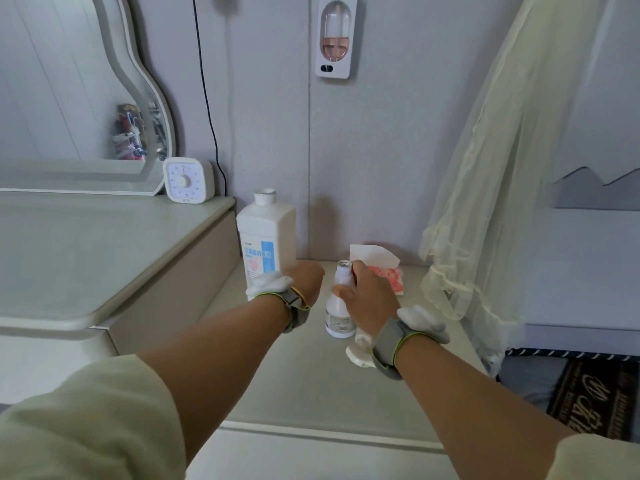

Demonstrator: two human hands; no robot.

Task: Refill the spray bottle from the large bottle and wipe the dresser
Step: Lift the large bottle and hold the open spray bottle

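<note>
The large white bottle (266, 237) with a blue label stands uncapped at the back of the low dresser top (277, 382). My left hand (306, 282) rests just to the right of its base, back of the hand up and fingers hidden. My right hand (367, 296) grips the neck of the small white spray bottle (339, 317), which stands upright with its top open. The white spray head (358, 353) lies on the surface beneath my right wrist.
A tissue pack (384, 275) with a sheet sticking up sits behind the spray bottle. The taller vanity top (86, 258) on the left carries a mirror (79, 98) and a white timer (185, 181). A sheer curtain (485, 202) hangs at the right edge.
</note>
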